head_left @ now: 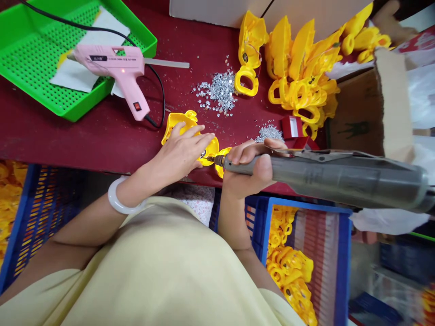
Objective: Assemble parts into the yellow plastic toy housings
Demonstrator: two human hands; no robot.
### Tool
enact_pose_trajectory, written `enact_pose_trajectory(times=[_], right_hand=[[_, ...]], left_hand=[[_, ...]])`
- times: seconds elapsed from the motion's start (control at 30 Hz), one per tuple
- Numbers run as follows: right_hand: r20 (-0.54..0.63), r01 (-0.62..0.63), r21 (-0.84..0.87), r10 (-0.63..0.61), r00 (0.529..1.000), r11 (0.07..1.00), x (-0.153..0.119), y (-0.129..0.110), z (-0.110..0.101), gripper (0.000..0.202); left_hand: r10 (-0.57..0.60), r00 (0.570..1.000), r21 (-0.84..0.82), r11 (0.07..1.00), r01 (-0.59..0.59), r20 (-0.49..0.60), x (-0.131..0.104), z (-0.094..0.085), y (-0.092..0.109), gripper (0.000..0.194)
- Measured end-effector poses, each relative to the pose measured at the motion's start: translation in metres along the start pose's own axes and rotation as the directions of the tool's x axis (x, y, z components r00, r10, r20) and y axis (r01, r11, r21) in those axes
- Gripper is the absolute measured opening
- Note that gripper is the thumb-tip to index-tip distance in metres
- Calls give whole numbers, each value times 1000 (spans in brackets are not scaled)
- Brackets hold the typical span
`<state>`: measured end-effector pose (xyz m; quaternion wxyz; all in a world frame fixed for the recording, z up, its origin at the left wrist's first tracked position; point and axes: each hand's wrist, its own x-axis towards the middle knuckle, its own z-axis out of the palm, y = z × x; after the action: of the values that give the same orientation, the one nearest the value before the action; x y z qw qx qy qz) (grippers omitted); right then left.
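Observation:
My left hand (pixel 180 151) lies over a yellow plastic housing (pixel 174 121) near the table's front edge. Its fingers stretch across the part, and the thumb is along the near side, so it holds the housing down. Wrapped around a grey electric screwdriver (pixel 340 174) is my right hand (pixel 249 170), closed near the tool's front end. The screwdriver lies almost level, its bit pointing left at the housing beside my left fingers. Whether the bit sits in a screw is too small to tell. My left hand hides much of the housing.
A pink glue gun (pixel 112 63) rests on a green tray (pixel 78 108). Small silver pieces (pixel 220 93) and a pile of screws (pixel 268 132) lie beyond my hands. Yellow housings (pixel 299 59) stand near a cardboard box (pixel 356 122). Blue crates (pixel 343 253) flank me below.

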<state>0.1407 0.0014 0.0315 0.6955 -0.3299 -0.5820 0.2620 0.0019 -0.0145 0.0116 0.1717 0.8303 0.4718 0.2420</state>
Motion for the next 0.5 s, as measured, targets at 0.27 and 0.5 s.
enact_pose_trajectory(times=[0.27, 0.5], right_hand=[[105, 25, 106, -36, 994, 994, -2, 8, -1, 14], [119, 9, -41, -5, 993, 999, -4, 14, 3, 28]], left_hand=[[-34, 999, -34, 999, 34, -14, -3, -2, 4, 55], [0, 1000, -19, 1000, 0, -4, 0, 6, 2, 55]])
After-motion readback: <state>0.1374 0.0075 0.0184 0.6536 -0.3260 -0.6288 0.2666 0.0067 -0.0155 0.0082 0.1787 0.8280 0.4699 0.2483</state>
